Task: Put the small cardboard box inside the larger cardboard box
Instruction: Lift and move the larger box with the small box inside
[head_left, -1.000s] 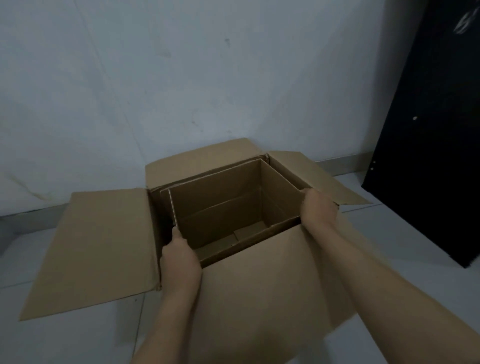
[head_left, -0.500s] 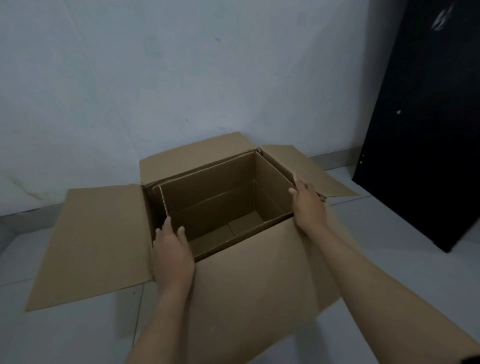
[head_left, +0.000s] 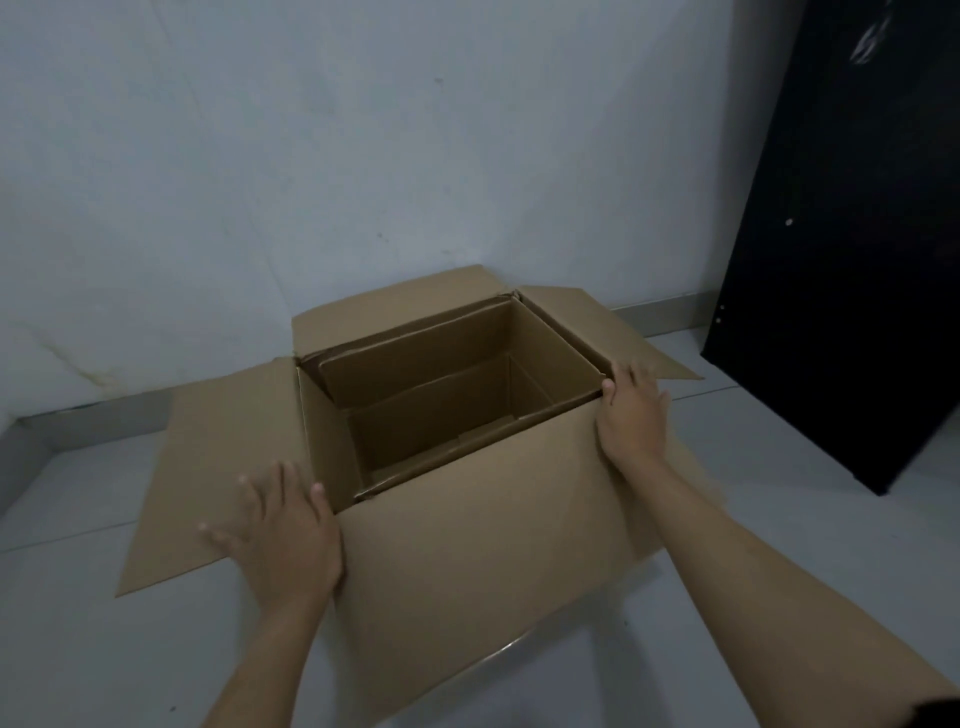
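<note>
Sitting inside the large brown cardboard box (head_left: 467, 561), the small brown open-topped cardboard box (head_left: 447, 384) rests low in the cavity, its rim below the larger box's rim and its walls close against the larger box's far and right walls, with a wider gap showing along the larger box's left wall. The small box is empty, its bottom flaps visible. The larger box stands on the pale grey floor (head_left: 93, 649) with all four flaps folded outward: the left flap (head_left: 218, 467) lies spread flat over the floor, the far flap (head_left: 395, 306) leans toward the whitish wall (head_left: 311, 156), the right flap (head_left: 597, 322) angles down, and the near flap hangs toward the person. The left hand (head_left: 285, 540) is released, fingers spread, palm down at the larger box's near left corner, over the left flap; whether it presses on the cardboard I cannot tell. The right hand (head_left: 634, 410) is also released, flat with fingers extended, lying on the larger box's near right corner where the right flap begins, grasping nothing. Right of the larger box, a tall black panel (head_left: 852, 260) stands against the wall.
</note>
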